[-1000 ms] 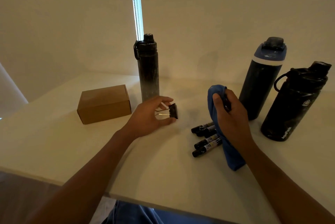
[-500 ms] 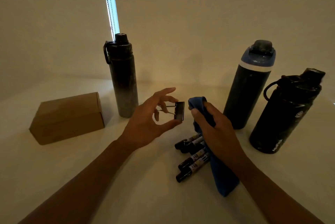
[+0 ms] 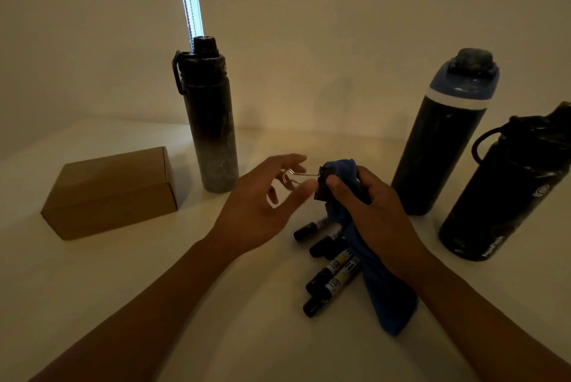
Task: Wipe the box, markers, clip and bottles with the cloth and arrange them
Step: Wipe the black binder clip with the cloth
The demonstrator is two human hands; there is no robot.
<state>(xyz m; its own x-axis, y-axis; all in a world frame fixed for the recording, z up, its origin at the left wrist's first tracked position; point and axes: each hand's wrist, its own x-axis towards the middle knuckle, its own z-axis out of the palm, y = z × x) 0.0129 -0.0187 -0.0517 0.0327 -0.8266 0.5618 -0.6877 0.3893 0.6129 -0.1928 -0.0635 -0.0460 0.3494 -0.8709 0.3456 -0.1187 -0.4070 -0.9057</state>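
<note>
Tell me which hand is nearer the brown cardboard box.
Left. The left hand, holding the wire handles of the black binder clip, is to the right of the brown cardboard box. The right hand, gripping the blue cloth, is farther right, beyond the clip.

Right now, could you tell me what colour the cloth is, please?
The cloth is blue; head view.
</note>
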